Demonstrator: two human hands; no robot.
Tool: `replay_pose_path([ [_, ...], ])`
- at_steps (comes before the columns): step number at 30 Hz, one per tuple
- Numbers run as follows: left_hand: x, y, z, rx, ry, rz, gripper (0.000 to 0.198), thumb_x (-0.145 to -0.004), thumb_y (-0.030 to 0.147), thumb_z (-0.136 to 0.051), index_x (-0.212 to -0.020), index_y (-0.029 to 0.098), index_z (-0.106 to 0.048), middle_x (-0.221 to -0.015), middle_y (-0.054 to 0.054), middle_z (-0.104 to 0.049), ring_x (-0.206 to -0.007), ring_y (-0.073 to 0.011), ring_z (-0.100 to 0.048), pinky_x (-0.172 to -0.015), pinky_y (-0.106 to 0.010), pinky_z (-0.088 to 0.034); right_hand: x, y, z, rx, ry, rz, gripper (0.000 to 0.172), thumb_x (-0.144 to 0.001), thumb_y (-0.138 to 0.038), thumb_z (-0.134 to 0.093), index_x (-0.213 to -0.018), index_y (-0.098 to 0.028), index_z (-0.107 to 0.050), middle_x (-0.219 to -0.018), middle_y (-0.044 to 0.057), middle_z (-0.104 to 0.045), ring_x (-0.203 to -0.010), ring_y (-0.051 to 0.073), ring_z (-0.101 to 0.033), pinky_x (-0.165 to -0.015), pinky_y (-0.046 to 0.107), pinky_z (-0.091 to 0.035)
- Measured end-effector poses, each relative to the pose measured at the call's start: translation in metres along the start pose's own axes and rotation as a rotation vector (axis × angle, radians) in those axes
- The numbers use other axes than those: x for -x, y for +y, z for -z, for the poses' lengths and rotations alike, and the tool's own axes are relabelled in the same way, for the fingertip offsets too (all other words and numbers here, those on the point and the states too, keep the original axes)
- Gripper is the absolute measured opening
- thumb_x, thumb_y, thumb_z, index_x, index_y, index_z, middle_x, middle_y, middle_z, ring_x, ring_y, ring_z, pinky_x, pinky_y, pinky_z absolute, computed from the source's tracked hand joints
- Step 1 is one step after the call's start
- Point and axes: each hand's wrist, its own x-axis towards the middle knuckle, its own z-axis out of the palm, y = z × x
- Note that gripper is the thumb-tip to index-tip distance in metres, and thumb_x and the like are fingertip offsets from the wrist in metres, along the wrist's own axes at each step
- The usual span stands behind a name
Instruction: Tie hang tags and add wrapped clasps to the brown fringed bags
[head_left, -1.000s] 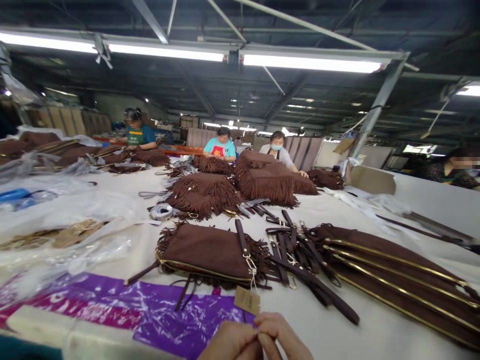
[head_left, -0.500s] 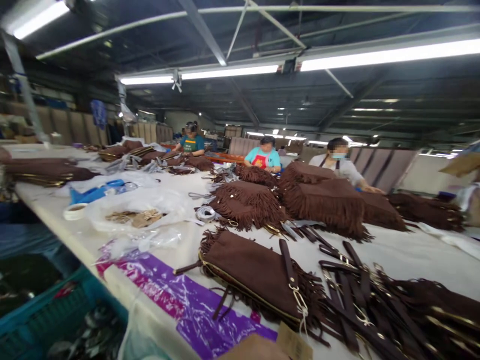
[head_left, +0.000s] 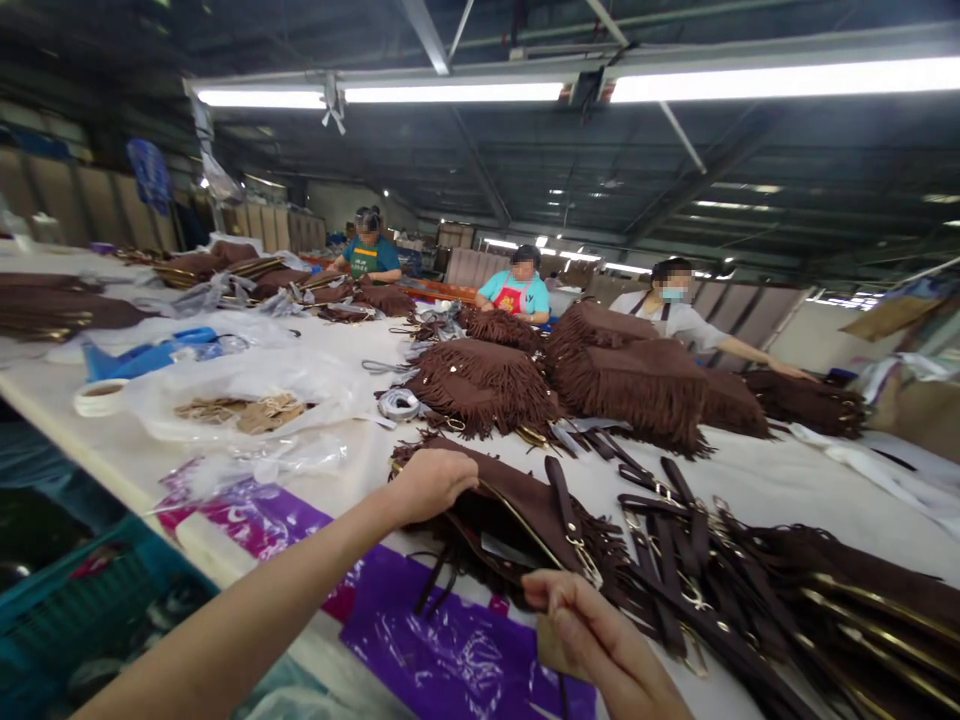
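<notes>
A dark brown fringed bag [head_left: 517, 465] lies in front of me with its gold zipper parted and its mouth gaping; something pale shows inside. My left hand [head_left: 435, 485] is closed on the upper edge of the mouth and lifts it. At the lower edge, my right hand [head_left: 581, 625] is closed in a pinch; what its fingers hold is hidden. A brown card tag [head_left: 553, 645] shows partly behind that hand. On the bag's right end, a strap tab [head_left: 562, 500] carries a metal clasp and white string.
Brown straps [head_left: 690, 580] with metal buckles lie at right beside stacked zippered pieces [head_left: 877, 600]. Purple plastic [head_left: 442, 630] covers the front edge. Farther back are fringed bags [head_left: 480, 380], a white plastic bag of tags [head_left: 240, 405], a tape roll [head_left: 103, 397] and several co-workers. A teal crate [head_left: 90, 590] stands lower left.
Both my hands have come into view at the fringed bag. Its mouth, closed before, now gapes, with the upper edge raised. The card tag sits farther left in view. The view has shifted slightly.
</notes>
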Motion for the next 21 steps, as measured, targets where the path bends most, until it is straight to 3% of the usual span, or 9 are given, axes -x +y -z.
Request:
replay_pose_path([
  [5, -0.005, 0.004, 0.011, 0.0, 0.049, 0.033, 0.021, -0.096, 0.023, -0.047, -0.082, 0.018, -0.062, -0.083, -0.003, -0.065, -0.081, -0.0188, -0.06, -0.072, -0.027, -0.045, -0.032, 0.0, 0.014, 0.157, -0.006, -0.041, 0.037, -0.09, -0.057, -0.047, -0.079, -0.023, -0.057, -0.136, 0.011, -0.055, -0.129, 0.032, -0.045, -0.108, 0.049, -0.033],
  [8, 0.005, 0.02, 0.009, -0.002, 0.106, -0.014, 0.018, -0.095, 0.019, -0.043, -0.091, 0.017, -0.06, -0.093, -0.006, -0.063, -0.087, -0.0195, -0.06, -0.077, -0.029, -0.047, -0.04, -0.002, 0.019, 0.057, -0.044, -0.025, 0.035, -0.09, -0.058, -0.05, -0.084, -0.024, -0.057, -0.148, 0.01, -0.043, -0.139, 0.032, -0.031, -0.116, 0.052, -0.015],
  [10, 0.01, 0.036, 0.002, 0.013, 0.043, -0.123, 0.014, -0.092, 0.016, -0.046, -0.092, 0.017, -0.06, -0.094, -0.006, -0.063, -0.085, -0.019, -0.06, -0.075, -0.028, -0.049, -0.042, 0.0, 0.023, -0.085, -0.052, -0.003, 0.03, -0.092, -0.054, -0.053, -0.09, -0.025, -0.059, -0.151, 0.007, -0.039, -0.141, 0.029, -0.028, -0.118, 0.051, -0.01],
  [14, 0.003, 0.065, -0.025, 0.072, -0.17, -0.278, 0.01, -0.082, 0.013, -0.057, -0.09, 0.016, -0.062, -0.094, -0.007, -0.065, -0.084, -0.0213, -0.063, -0.075, -0.03, -0.052, -0.045, 0.01, 0.03, -0.478, 0.019, 0.071, 0.022, -0.091, -0.046, -0.06, -0.084, -0.025, -0.061, -0.143, 0.004, -0.05, -0.136, 0.028, -0.037, -0.118, 0.049, -0.016],
  [18, -0.018, 0.074, -0.042, 0.157, -0.147, -0.122, 0.022, -0.084, 0.007, -0.049, -0.099, 0.016, -0.062, -0.104, -0.009, -0.067, -0.094, -0.022, -0.064, -0.083, -0.031, -0.052, -0.047, 0.016, 0.039, -0.661, 0.146, 0.05, 0.022, -0.085, -0.045, -0.069, -0.08, -0.025, -0.062, -0.129, 0.006, -0.063, -0.131, 0.028, -0.045, -0.116, 0.051, -0.02],
  [21, -0.03, 0.076, -0.042, 0.185, -0.13, -0.022, 0.019, -0.088, 0.013, -0.047, -0.096, 0.018, -0.063, -0.094, -0.007, -0.07, -0.086, -0.0227, -0.066, -0.078, -0.032, -0.053, -0.046, 0.017, 0.046, -0.673, 0.196, 0.012, 0.02, -0.084, -0.044, -0.07, -0.08, -0.025, -0.063, -0.125, 0.006, -0.066, -0.131, 0.027, -0.045, -0.113, 0.051, -0.025],
])
